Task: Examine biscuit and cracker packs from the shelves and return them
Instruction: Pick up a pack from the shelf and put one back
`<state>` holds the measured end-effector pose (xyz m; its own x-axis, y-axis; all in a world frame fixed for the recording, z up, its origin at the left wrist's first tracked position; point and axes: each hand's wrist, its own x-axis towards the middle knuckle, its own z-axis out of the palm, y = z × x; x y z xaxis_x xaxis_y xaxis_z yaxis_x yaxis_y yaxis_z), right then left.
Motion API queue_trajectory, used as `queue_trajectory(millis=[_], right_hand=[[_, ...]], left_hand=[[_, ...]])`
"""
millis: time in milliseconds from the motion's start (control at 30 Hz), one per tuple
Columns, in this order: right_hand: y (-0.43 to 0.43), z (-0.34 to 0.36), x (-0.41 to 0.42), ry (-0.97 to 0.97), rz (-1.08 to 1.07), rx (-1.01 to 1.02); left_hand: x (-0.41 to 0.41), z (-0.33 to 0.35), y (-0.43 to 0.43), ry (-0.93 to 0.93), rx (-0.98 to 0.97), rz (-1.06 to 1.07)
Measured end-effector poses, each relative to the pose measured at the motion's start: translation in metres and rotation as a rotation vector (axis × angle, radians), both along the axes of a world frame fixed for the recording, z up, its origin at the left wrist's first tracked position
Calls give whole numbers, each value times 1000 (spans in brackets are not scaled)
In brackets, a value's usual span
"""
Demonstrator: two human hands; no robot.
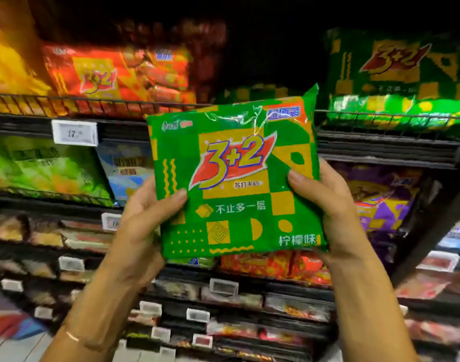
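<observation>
A green cracker pack (234, 178) with a red and yellow "3+2" logo is held up in front of the shelves, its front facing me. My left hand (145, 220) grips its lower left edge, thumb on the front. My right hand (325, 202) grips its right edge, thumb pressed on the front near the middle. More of the same green packs (396, 82) stand on the upper shelf at the right.
Orange "3+2" packs (114, 74) fill the upper shelf at left behind a wire rail (93, 105). A price tag (74, 133) hangs below it. Purple packs (380, 197) sit at right, a light green pack (40, 165) at left. Lower shelves hold several snack packs.
</observation>
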<state>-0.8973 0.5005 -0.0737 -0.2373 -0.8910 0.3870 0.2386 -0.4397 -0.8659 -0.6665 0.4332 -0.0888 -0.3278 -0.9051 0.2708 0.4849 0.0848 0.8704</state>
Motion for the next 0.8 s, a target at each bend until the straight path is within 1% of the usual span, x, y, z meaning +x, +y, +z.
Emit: queue_trajectory(millis=[100, 200, 333, 400, 500, 600, 700, 800], right_hand=[[11, -37, 16, 92, 179, 41], [16, -68, 35, 80, 294, 209], [8, -98, 60, 67, 290, 374], [4, -115, 71, 15, 265, 440], [1, -137, 89, -36, 231, 530], [-1, -148, 107, -67, 224, 630], [-4, -149, 122, -91, 257, 627], [-10, -146, 137, -88, 224, 627]], left_hand=[[10, -35, 12, -56, 153, 68], [26, -73, 18, -140, 274, 154], [54, -106, 25, -262, 365, 242], [68, -114, 23, -319, 376, 275], [88, -119, 19, -370, 397, 281], [108, -123, 12, -421, 466, 236], [123, -127, 0, -409, 528, 192], [132, -125, -14, -372, 557, 149]])
